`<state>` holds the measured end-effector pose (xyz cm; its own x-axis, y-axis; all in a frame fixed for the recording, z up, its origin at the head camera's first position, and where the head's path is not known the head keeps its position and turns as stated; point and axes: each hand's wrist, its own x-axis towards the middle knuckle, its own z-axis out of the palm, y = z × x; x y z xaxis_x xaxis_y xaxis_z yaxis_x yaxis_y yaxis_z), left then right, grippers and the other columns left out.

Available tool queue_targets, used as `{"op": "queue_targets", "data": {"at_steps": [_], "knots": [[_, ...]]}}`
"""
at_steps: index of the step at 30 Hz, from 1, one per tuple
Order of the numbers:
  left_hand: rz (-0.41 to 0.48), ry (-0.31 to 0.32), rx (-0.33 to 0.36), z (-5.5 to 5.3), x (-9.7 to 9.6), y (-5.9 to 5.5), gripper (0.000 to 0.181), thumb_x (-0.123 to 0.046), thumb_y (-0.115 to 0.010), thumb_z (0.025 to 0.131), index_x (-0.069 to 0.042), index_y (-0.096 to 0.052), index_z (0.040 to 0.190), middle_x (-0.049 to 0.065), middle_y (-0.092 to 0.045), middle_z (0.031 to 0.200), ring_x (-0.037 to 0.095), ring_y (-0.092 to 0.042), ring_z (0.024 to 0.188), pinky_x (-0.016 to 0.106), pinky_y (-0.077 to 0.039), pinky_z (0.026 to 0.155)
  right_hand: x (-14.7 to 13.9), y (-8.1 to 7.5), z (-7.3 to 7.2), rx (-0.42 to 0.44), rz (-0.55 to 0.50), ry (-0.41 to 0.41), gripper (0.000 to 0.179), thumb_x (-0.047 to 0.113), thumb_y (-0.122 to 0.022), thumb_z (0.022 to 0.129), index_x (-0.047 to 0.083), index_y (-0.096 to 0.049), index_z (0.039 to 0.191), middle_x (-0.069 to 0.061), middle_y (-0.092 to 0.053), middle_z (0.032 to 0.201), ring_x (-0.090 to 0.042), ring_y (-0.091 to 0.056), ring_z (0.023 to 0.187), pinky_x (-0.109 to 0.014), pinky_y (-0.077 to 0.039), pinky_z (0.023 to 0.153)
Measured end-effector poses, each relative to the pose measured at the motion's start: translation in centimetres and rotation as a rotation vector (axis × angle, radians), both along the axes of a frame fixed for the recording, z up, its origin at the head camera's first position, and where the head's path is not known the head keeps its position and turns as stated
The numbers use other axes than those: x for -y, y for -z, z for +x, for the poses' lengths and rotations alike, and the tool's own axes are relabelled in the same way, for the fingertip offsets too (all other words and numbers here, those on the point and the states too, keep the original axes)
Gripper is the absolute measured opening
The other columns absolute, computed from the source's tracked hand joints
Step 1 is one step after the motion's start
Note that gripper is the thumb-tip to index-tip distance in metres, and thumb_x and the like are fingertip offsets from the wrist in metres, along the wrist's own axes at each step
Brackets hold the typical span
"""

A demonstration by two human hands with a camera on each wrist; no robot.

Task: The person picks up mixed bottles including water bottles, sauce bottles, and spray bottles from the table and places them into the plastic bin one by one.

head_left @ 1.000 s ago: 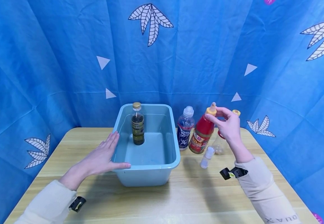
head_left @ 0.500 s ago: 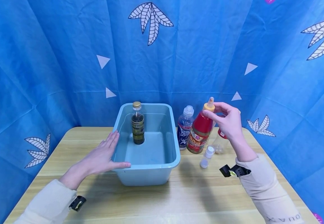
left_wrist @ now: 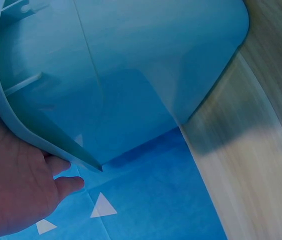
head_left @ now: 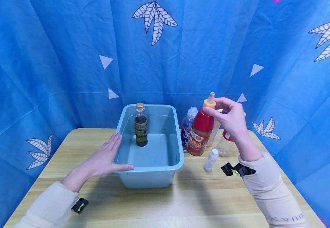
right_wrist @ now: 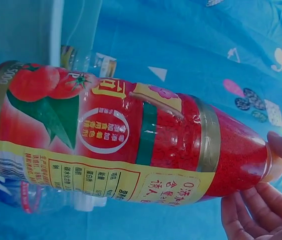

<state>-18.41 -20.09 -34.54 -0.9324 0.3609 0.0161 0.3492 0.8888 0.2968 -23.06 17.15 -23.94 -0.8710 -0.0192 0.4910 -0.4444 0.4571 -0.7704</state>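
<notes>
1. Basin (head_left: 147, 181), pale blue and rectangular, stands on the wooden table (head_left: 159, 209); the left hand (head_left: 103, 158) rests at its near left corner, fingers laid out straight along the left rim, thumb stretched across the near rim; that hand touches the basin without curling round it.
2. Red sauce bottle (head_left: 200, 129) is just right of the basin, tilted, its nozzle end leaning to the right; the right hand (head_left: 233, 118) pinches it by the neck, thumb opposite the fingertips; whether its base clears the table is hard to judge from these angles.
3. Drink bottle (head_left: 185, 133), with a dark blue label, is by the basin's right wall; the red sauce bottle partly covers it.
4. Dark bottle (head_left: 141, 126), gold-capped, stands upright inside the basin, left of its middle.
5. Red-capped clear bottle (head_left: 225, 147) is farther right, near the right wrist.
6. White-capped vial (head_left: 211, 159), smallest, is just in front of it, slightly left.
</notes>
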Motion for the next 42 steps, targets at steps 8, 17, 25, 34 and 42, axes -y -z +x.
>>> {"op": "queue_targets", "data": {"at_steps": [8, 17, 25, 34, 42], "knots": [[-0.003, -0.002, 0.004, 0.0, -0.2, -0.1, 0.116, -0.076, -0.046, 0.066, 0.003, -0.005, 0.140, 0.019, -0.001, 0.146, 0.035, -0.003, 0.132, 0.054, -0.013, 0.102, 0.6, -1.2, 0.5, 0.005, -0.011, -0.040, 0.037, 0.031, -0.068, 0.077, 0.008, -0.063, 0.105, -0.003, -0.063, 0.093, -0.016, -0.055, 0.088, -0.028, -0.045, 0.069], [0.000, -0.003, -0.008, 0.0, -0.2, 0.0, 0.116, -0.076, -0.046, 0.066, 0.003, -0.005, 0.140, 0.019, -0.002, 0.146, 0.035, -0.004, 0.132, 0.054, -0.014, 0.102, 1.4, -2.2, 0.5, -0.022, -0.015, -0.072, 0.035, 0.029, -0.069, 0.077, 0.007, -0.064, 0.103, -0.002, -0.064, 0.090, -0.016, -0.054, 0.087, -0.033, -0.042, 0.073], [0.012, -0.003, -0.012, 0.1, -0.1, 0.1, 0.115, -0.075, -0.048, 0.066, 0.003, -0.006, 0.140, 0.019, -0.002, 0.146, 0.034, -0.004, 0.132, 0.054, -0.014, 0.102, 2.3, -3.0, 0.4, -0.029, -0.034, -0.092, 0.035, 0.030, -0.070, 0.076, 0.007, -0.064, 0.103, -0.003, -0.064, 0.089, -0.017, -0.054, 0.087, -0.034, -0.042, 0.073], [0.007, -0.003, -0.015, 0.1, 0.0, 0.2, 0.116, -0.076, -0.048, 0.066, 0.003, -0.007, 0.140, 0.019, -0.003, 0.146, 0.035, -0.005, 0.132, 0.055, -0.014, 0.102, 3.7, -3.1, -0.4, -0.034, -0.055, -0.121, 0.036, 0.031, -0.070, 0.075, 0.006, -0.065, 0.102, -0.005, -0.063, 0.091, -0.017, -0.054, 0.087, -0.036, -0.042, 0.075], [0.007, -0.003, -0.017, 0.0, 0.0, 0.2, 0.116, -0.076, -0.047, 0.066, 0.002, -0.006, 0.140, 0.019, -0.002, 0.146, 0.034, -0.004, 0.132, 0.054, -0.014, 0.102, 5.1, -3.2, -0.9, -0.042, -0.062, -0.146, 0.036, 0.029, -0.071, 0.076, 0.004, -0.064, 0.101, -0.006, -0.063, 0.090, -0.018, -0.054, 0.086, -0.035, -0.043, 0.075]]}}
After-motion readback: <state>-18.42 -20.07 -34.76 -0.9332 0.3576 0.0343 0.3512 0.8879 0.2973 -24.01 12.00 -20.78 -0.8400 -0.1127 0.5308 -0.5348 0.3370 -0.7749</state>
